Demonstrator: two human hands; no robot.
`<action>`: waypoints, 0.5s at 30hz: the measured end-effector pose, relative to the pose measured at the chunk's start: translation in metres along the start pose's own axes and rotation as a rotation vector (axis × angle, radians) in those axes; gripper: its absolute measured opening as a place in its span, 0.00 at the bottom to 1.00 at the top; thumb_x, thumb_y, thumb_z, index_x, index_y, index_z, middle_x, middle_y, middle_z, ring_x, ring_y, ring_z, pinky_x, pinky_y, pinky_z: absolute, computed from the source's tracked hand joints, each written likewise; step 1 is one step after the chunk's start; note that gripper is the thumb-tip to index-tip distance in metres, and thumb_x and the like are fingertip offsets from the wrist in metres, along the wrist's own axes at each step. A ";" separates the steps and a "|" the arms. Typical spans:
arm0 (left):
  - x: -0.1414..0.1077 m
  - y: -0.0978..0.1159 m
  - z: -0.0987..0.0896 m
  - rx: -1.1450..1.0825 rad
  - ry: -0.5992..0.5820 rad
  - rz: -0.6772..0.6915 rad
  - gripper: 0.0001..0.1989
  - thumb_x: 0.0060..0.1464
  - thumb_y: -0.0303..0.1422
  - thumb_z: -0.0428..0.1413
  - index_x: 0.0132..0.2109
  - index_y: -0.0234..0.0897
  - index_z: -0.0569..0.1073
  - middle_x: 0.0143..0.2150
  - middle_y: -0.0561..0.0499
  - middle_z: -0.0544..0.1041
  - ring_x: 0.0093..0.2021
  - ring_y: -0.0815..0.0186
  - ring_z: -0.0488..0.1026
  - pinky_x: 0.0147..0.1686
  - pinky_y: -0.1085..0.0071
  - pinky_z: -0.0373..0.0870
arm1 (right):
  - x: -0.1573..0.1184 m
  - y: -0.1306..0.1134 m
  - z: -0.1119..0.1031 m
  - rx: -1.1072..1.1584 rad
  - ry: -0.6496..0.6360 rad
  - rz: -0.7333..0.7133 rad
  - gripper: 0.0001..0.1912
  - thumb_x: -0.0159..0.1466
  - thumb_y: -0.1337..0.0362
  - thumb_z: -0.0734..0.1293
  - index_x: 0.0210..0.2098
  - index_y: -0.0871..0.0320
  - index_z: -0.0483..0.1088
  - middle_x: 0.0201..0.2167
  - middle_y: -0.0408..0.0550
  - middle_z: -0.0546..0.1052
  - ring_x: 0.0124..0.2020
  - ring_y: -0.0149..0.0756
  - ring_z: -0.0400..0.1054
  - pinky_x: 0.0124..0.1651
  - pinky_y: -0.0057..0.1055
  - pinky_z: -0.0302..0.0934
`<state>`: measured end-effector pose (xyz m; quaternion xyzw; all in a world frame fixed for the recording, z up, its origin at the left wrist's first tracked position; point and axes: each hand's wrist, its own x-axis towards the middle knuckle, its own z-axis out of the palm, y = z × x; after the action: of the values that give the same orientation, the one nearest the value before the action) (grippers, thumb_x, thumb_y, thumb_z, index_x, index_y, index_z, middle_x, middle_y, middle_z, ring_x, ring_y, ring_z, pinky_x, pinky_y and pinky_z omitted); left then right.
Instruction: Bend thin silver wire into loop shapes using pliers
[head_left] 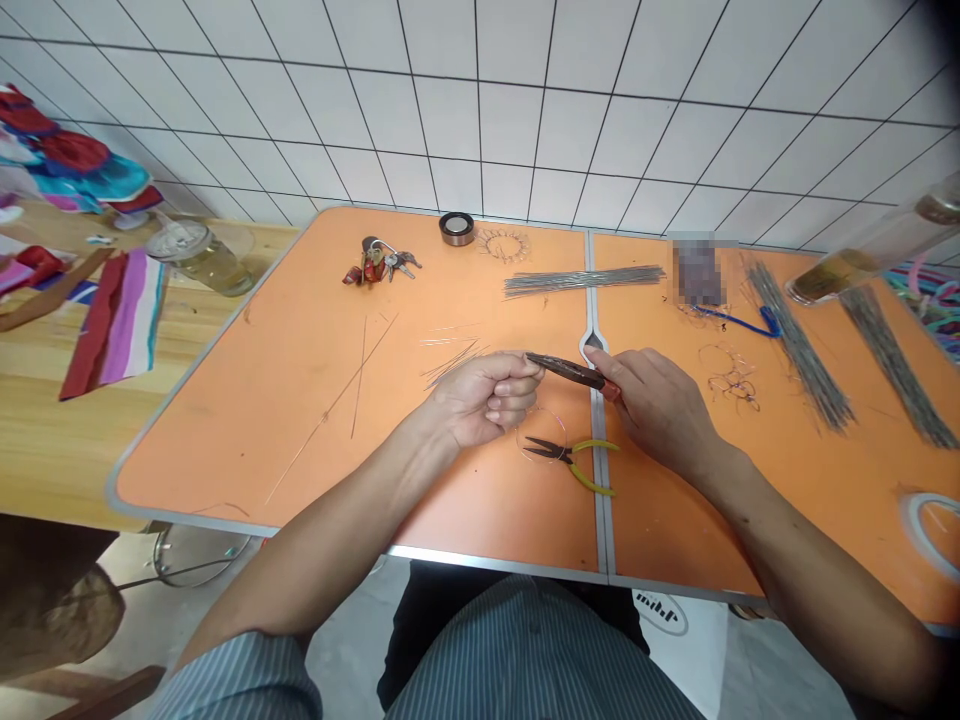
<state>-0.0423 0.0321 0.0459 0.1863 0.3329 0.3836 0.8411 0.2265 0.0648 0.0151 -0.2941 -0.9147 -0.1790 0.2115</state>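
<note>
Head view: the left hand (484, 400) is curled into a closed fist, its fingers near the tip of the dark long-nose pliers (564, 370) gripped in the right hand (652, 405). Yellow-handled pliers (570, 465) lie on the orange bench (300, 420) just below, between the hands, beside a thin wire ring (541, 434).

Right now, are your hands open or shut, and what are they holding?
Left hand: closed, cannot tell if holding anything.
Right hand: closed, holding dark long-nose pliers.
</note>
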 end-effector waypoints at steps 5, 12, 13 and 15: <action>0.000 0.000 0.001 0.000 0.020 0.002 0.15 0.58 0.23 0.56 0.25 0.37 0.63 0.17 0.61 0.53 0.15 0.77 0.43 0.11 0.82 0.46 | -0.001 0.000 0.001 0.004 -0.010 0.000 0.21 0.74 0.76 0.61 0.65 0.65 0.70 0.38 0.52 0.81 0.37 0.46 0.66 0.42 0.40 0.61; 0.000 -0.001 0.001 0.000 0.028 0.004 0.14 0.59 0.24 0.56 0.26 0.37 0.64 0.17 0.62 0.53 0.15 0.77 0.42 0.11 0.82 0.45 | -0.001 -0.002 0.000 0.023 -0.026 0.010 0.20 0.74 0.75 0.61 0.64 0.66 0.71 0.38 0.52 0.80 0.37 0.46 0.66 0.42 0.40 0.62; 0.000 -0.001 0.002 0.000 0.029 0.005 0.14 0.59 0.24 0.56 0.26 0.37 0.64 0.17 0.62 0.53 0.15 0.77 0.42 0.11 0.82 0.46 | -0.001 -0.002 0.001 0.029 -0.036 0.015 0.21 0.74 0.75 0.61 0.64 0.65 0.71 0.38 0.52 0.80 0.37 0.46 0.66 0.42 0.40 0.62; 0.000 -0.001 0.002 0.000 0.031 0.004 0.15 0.59 0.24 0.56 0.26 0.38 0.63 0.17 0.62 0.52 0.15 0.77 0.42 0.11 0.82 0.46 | -0.002 -0.002 0.001 0.045 -0.059 0.030 0.22 0.74 0.75 0.60 0.65 0.64 0.70 0.38 0.52 0.81 0.37 0.47 0.67 0.43 0.41 0.62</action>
<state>-0.0409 0.0314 0.0467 0.1810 0.3457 0.3881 0.8350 0.2264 0.0631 0.0130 -0.3081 -0.9199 -0.1464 0.1934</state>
